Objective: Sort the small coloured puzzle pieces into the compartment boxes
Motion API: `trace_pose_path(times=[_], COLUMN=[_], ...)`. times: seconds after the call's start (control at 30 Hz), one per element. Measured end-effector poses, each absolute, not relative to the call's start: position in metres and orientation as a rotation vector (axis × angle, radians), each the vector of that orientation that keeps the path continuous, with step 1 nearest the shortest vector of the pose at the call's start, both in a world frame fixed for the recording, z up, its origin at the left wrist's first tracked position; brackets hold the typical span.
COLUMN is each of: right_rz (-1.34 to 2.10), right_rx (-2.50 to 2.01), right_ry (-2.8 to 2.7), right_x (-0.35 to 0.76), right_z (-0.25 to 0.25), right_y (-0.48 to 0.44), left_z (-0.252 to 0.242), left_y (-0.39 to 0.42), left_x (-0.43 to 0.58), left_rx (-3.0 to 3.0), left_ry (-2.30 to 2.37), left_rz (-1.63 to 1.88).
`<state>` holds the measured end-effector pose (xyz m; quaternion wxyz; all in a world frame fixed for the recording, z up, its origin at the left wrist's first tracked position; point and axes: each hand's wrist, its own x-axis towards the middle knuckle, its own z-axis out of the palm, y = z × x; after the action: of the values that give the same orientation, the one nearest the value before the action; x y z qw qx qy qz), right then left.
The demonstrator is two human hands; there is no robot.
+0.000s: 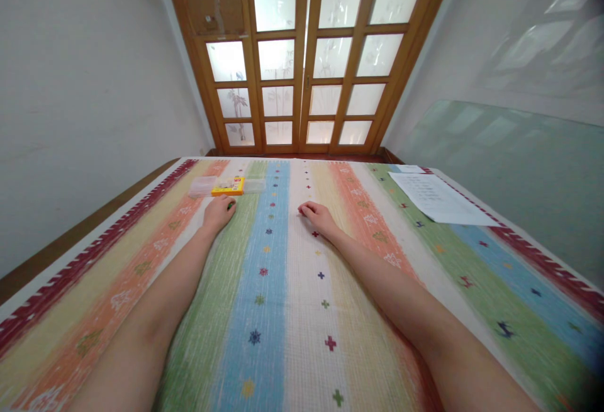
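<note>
Both my forearms stretch out over a striped, multicoloured cloth (pixel 283 311) that covers the table. My left hand (pixel 218 212) rests on the cloth with its fingers curled around a small green thing that peeks out at the fingertips; I cannot make out what it is. Just beyond that hand lie a yellow box (pixel 228 187) and a clear plastic case (pixel 202 186). My right hand (pixel 317 214) lies on the white stripe with its fingers curled under, and nothing shows in it.
A printed sheet of paper (pixel 436 198) lies at the far right of the table. Behind the table stand wooden doors with frosted glass panes (pixel 306 60). A white wall runs along the left, and a glossy wall along the right.
</note>
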<state>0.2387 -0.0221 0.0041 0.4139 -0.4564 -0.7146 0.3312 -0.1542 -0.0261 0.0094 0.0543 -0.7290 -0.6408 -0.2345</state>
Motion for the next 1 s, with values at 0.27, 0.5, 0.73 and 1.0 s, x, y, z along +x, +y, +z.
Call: trace_pose_path(times=[0.27, 0.5, 0.73, 1.0], right_rz=[0.824, 0.82, 0.728, 0.132], right_rx=[-1.147, -1.148, -1.148, -1.318], right_ry=[-1.803, -1.808, -1.873, -2.281], right_x=[0.239, 0.24, 0.237, 0.225], right_z=[0.004, 0.005, 0.002, 0.015], right_y=[-0.022, -0.023, -0.021, -0.042], left_z=[0.003, 0.0, 0.013, 0.007], left_y=[-0.021, -0.018, -0.03, -0.041], left_x=[-0.157, -0.162, -0.129, -0.006], left_rx=[-2.187, -2.223, -2.314, -2.801], left_ry=[-1.976, -2.002, -1.837, -1.463], left_rz=[-0.833, -0.817, -0.904, -0.501])
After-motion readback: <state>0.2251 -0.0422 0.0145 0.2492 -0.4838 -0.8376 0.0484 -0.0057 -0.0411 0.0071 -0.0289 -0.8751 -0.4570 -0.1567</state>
